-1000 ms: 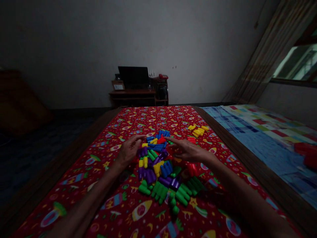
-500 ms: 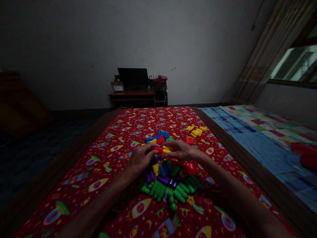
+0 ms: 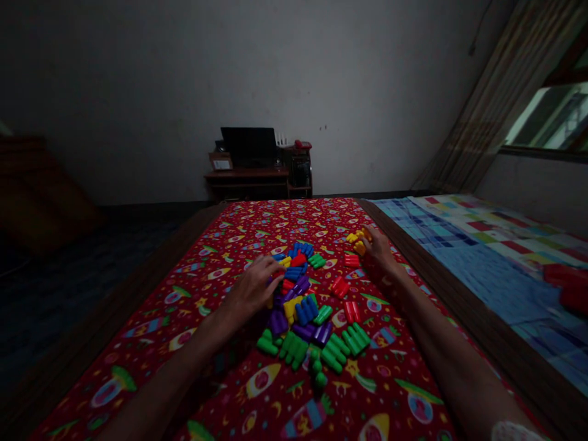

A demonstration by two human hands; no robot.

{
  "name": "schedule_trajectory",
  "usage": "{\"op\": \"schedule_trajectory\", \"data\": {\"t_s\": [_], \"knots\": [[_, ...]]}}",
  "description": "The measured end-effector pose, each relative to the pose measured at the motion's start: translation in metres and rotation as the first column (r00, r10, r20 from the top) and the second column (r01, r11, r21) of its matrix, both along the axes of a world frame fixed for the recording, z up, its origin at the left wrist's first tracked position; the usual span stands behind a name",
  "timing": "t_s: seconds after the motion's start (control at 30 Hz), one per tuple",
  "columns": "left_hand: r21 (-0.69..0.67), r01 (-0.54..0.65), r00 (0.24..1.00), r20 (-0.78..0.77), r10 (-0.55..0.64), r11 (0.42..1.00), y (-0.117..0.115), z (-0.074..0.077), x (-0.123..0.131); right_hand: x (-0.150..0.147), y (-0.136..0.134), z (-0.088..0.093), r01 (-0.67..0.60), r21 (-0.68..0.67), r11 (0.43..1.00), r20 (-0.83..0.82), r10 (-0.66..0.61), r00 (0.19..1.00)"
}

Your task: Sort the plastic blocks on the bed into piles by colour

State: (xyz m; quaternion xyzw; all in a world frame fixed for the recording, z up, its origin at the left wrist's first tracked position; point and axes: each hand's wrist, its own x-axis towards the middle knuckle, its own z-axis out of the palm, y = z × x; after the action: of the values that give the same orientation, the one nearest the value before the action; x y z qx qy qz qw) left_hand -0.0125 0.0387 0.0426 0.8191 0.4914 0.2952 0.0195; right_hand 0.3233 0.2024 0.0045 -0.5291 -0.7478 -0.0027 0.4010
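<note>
My left hand (image 3: 258, 283) is at the left edge of a pile of plastic building blocks, its fingers curled toward the thumb. A bit of a red block (image 3: 278, 275) shows between them, mostly hidden. Farther off to the right, my right hand (image 3: 377, 248) has its fingers closed on a yellow block (image 3: 366, 234), beside other yellow blocks (image 3: 353, 237). Blue blocks (image 3: 307, 310), purple blocks (image 3: 278, 322) and green blocks (image 3: 294, 350) lie mixed in the pile. Separate red blocks (image 3: 340, 287) rest between the pile and my right hand.
A red patterned cloth (image 3: 211, 367) covers the table, with brown edges (image 3: 416, 275) along its sides. To the right is a bed with a blue checked sheet (image 3: 441, 245). Against the far wall stands a desk (image 3: 248, 174) with a monitor (image 3: 248, 146).
My hands were together over the pile, holding a red and a yellow block. My right hand has moved away and right to the yellow group; my left has shifted slightly left.
</note>
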Motion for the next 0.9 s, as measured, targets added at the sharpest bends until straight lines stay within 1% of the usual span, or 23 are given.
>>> {"op": "schedule_trajectory", "data": {"t_s": [0.1, 0.17, 0.2, 0.27, 0.3, 0.33, 0.37, 0.4, 0.43, 0.47, 0.5, 0.53, 0.57, 0.6, 0.63, 0.7, 0.73, 0.8, 0.83, 0.9], "knots": [[-0.163, 0.102, 0.988, -0.099, -0.119, 0.981, -0.017, 0.006, 0.005, 0.007, 0.003, -0.002, 0.055, 0.076, 0.996, 0.014, -0.056, 0.998], [-0.248, 0.102, 0.977, -0.159, -0.145, 0.963, -0.026, 0.005, 0.01, 0.006, 0.0, 0.004, 0.086, 0.1, 0.991, 0.022, -0.089, 0.996], [-0.274, 0.086, 0.972, -0.189, -0.142, 0.958, -0.029, 0.004, 0.013, 0.003, -0.002, 0.008, 0.079, 0.107, 0.991, 0.025, -0.082, 0.996], [-0.299, 0.06, 0.965, -0.226, -0.131, 0.953, -0.031, 0.001, 0.018, -0.008, -0.012, 0.021, 0.013, 0.09, 0.996, 0.026, -0.015, 1.0], [-0.301, 0.056, 0.966, -0.226, -0.128, 0.952, -0.031, 0.001, 0.021, -0.016, -0.02, 0.029, -0.047, 0.056, 0.997, 0.023, 0.045, 0.999], [-0.301, 0.053, 0.969, -0.213, -0.122, 0.952, -0.029, 0.0, 0.022, -0.026, -0.029, 0.037, -0.129, 0.002, 0.992, 0.017, 0.129, 0.992], [-0.3, 0.044, 0.976, -0.191, -0.106, 0.953, -0.026, 0.001, 0.023, -0.038, -0.04, 0.044, -0.23, -0.065, 0.971, 0.004, 0.231, 0.973], [-0.293, 0.019, 0.985, -0.159, -0.068, 0.956, -0.024, 0.002, 0.024, -0.05, -0.052, 0.051, -0.348, -0.137, 0.927, -0.018, 0.349, 0.937], [-0.285, -0.025, 0.993, -0.121, -0.01, 0.958, -0.021, 0.005, 0.024, -0.061, -0.066, 0.057, -0.484, -0.21, 0.85, -0.045, 0.486, 0.873], [-0.276, -0.078, 0.995, -0.078, 0.059, 0.958, -0.018, 0.008, 0.024, -0.073, -0.08, 0.061, -0.603, -0.27, 0.751, -0.076, 0.607, 0.791], [-0.27, -0.124, 0.992, -0.033, 0.12, 0.955, -0.016, 0.011, 0.024, -0.083, -0.093, 0.063, -0.688, -0.323, 0.65, -0.093, 0.702, 0.706], [-0.268, -0.152, 0.987, 0.011, 0.16, 0.951, -0.015, 0.014, 0.024, -0.093, -0.105, 0.065, -0.737, -0.358, 0.573, -0.096, 0.763, 0.64], [-0.266, -0.158, 0.983, 0.052, 0.178, 0.951, -0.014, 0.018, 0.024, -0.1, -0.114, 0.065, -0.757, -0.377, 0.534, -0.084, 0.794, 0.602], [-0.265, -0.149, 0.981, 0.085, 0.177, 0.953, -0.013, 0.02, 0.023, -0.105, -0.121, 0.065, -0.755, -0.382, 0.533, -0.059, 0.801, 0.596], [-0.266, -0.136, 0.98, 0.105, 0.169, 0.954, -0.013, 0.023, 0.022, -0.108, -0.124, 0.064, -0.736, -0.371, 0.567, -0.031, 0.784, 0.62], [-0.264, -0.143, 0.979, 0.1, 0.175, 0.954, -0.012, 0.025, 0.015, -0.107, -0.12, 0.063, -0.658, -0.319, 0.682, 0.006, 0.696, 0.718], [-0.257, -0.169, 0.979, 0.069, 0.193, 0.951, -0.012, 0.026, 0.01, -0.103, -0.113, 0.064, -0.604, -0.292, 0.742, 0.013, 0.634, 0.773], [-0.258, -0.234, 0.972, -0.05, 0.229, 0.937, -0.012, 0.026, -0.003, -0.088, -0.093, 0.065, -0.467, -0.248, 0.849, 0.009, 0.483, 0.875], [-0.276, -0.258, 0.965, -0.123, 0.232, 0.926, -0.012, 0.025, -0.01, -0.078, -0.082, 0.066, -0.385, -0.233, 0.893, 0.005, 0.397, 0.918], [-0.352, -0.272, 0.947, -0.262, 0.185, 0.895, -0.012, 0.022, -0.02, -0.056, -0.06, 0.065, -0.201, -0.221, 0.954, 0.011, 0.208, 0.978]]}}
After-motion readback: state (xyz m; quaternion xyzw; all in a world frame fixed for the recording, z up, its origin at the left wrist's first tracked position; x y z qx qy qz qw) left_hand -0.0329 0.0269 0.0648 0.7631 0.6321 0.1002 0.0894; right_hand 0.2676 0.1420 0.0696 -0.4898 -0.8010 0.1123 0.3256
